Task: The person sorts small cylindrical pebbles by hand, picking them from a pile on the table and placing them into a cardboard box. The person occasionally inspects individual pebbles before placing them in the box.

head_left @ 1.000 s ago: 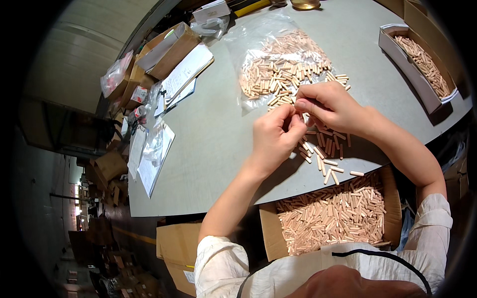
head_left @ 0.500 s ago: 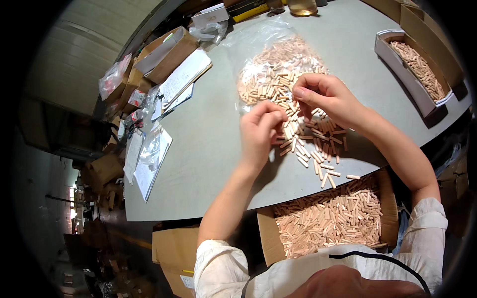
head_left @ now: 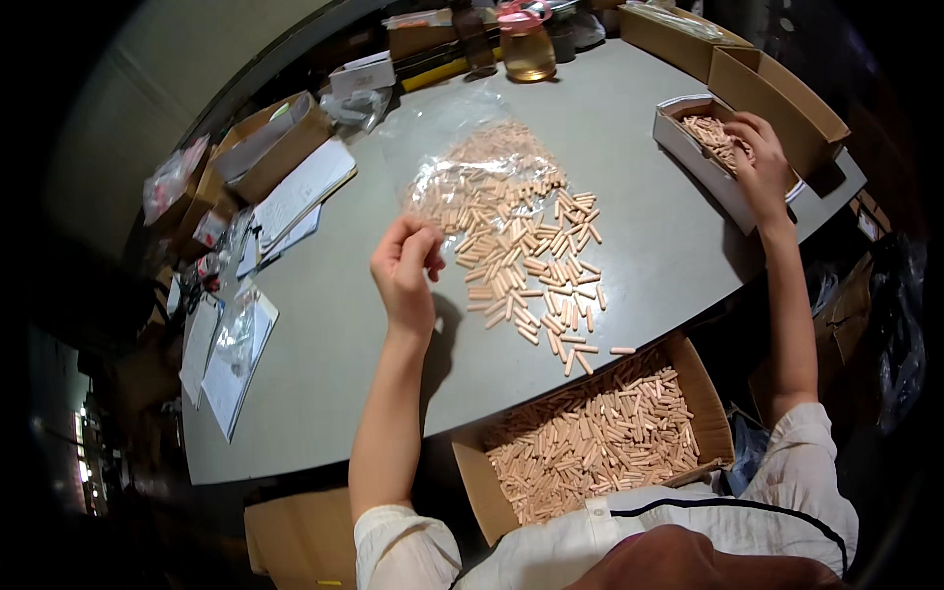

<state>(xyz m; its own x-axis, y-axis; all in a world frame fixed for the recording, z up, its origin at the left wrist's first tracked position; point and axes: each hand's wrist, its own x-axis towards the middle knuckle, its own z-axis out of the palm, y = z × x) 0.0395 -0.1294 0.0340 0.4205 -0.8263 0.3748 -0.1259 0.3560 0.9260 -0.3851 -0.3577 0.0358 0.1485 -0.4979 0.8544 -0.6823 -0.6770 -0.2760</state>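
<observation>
Small wooden dowels (head_left: 531,261) lie in a loose heap on the grey table, spilling from a clear plastic bag (head_left: 462,147) that still holds many. At the heap's left edge my left hand (head_left: 405,270) is raised with its fingers curled closed; whatever lies inside them is hidden. My right hand (head_left: 762,167) reaches over a narrow white box (head_left: 708,182) at the far right. Its bent fingers and thumb stand apart above the dowels (head_left: 710,138) in that box, and I see nothing held between them.
Below the table's front edge, a cardboard box (head_left: 703,403) holds many more dowels. Open cardboard trays (head_left: 777,108) stand behind the white box. Papers (head_left: 305,182) and cartons (head_left: 270,147) line the left side. A pink-lidded jug (head_left: 529,49) stands at the back.
My right hand has left the heap and moved right to the white box. My left hand has drawn back leftward from the dowels. The whole view has shifted.
</observation>
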